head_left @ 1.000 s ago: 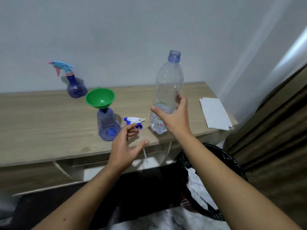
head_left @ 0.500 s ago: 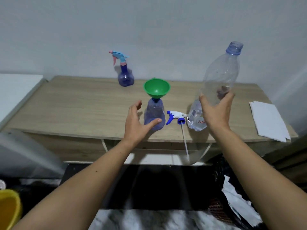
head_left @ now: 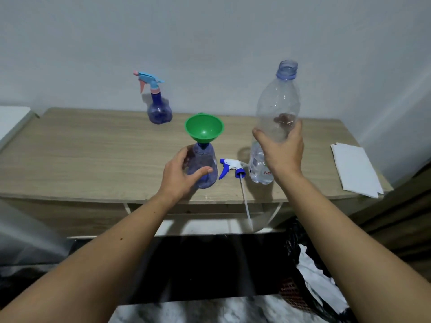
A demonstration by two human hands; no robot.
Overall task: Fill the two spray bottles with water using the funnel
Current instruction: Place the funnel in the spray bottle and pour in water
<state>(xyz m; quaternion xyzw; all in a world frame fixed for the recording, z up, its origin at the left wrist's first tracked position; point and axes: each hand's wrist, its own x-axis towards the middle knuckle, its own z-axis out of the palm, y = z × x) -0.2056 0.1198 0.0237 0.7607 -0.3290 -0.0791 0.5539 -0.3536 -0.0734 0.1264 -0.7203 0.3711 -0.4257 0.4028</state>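
A green funnel [head_left: 204, 129] sits in the neck of an uncapped blue spray bottle [head_left: 204, 164] near the wooden table's [head_left: 81, 155] front edge. My left hand [head_left: 179, 173] wraps around that bottle from the left. My right hand [head_left: 281, 150] grips a tall clear water bottle [head_left: 277, 106], uncapped, standing upright with a little water at its base. A white-and-blue spray head [head_left: 231, 166] with its dip tube lies between the two bottles. A second blue spray bottle [head_left: 158, 106] with a light-blue and pink trigger head stands at the back.
Folded white paper [head_left: 354, 169] lies on the table's right end. A black bin bag [head_left: 310, 276] with white scraps sits on the floor at right. A white surface [head_left: 11, 120] adjoins the table at left. A wall stands directly behind.
My left hand has left the loose spray head and closed around the funnel bottle. My view has swung left. My right hand keeps its grip on the water bottle.
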